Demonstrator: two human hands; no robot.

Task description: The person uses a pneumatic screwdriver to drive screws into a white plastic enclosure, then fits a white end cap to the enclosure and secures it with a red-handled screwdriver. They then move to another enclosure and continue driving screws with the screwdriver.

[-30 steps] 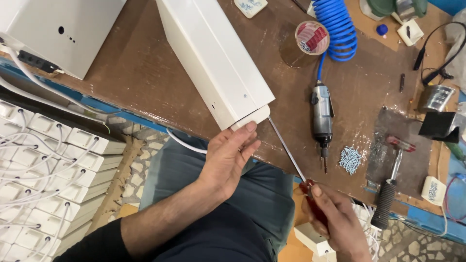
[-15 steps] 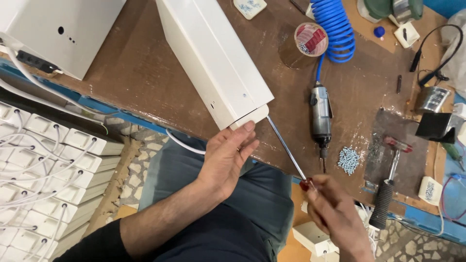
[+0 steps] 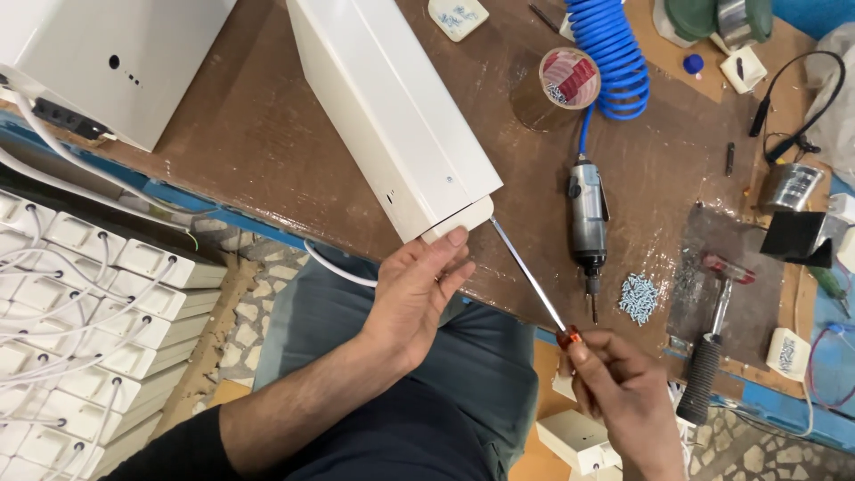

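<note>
Down at the centre of the frame my left hand [image 3: 419, 285] is cupped under the near end of the long white metal housing [image 3: 392, 107], fingers together with the tips pressed against the white plastic end cap [image 3: 459, 218] that sticks out over the table edge. Lower right, my right hand [image 3: 623, 401] is closed around the red handle of a long screwdriver [image 3: 530, 278], and the shaft runs up and left so the tip sits right at the corner of that end cap

Compared with a second ago not much has moved, honestly. The left hand has kept its spot on the cap, the housing hasn't shifted on the brown workbench [image 3: 267, 134], and the screwdriver has kept the same angle with its tip staying at that corner. So I'd say the tool is lined up and steady rather than being repositioned, though I can't tell whether the tip is actually seated in anything

Other stuff around: an air screwdriver [image 3: 588, 214] on a blue coiled hose [image 3: 610, 53] lies just right of the shaft, a little pile of screws [image 3: 639, 298] next to it, a hammer [image 3: 712, 356] further right, and a roll of tape [image 3: 568, 78] up top
</note>
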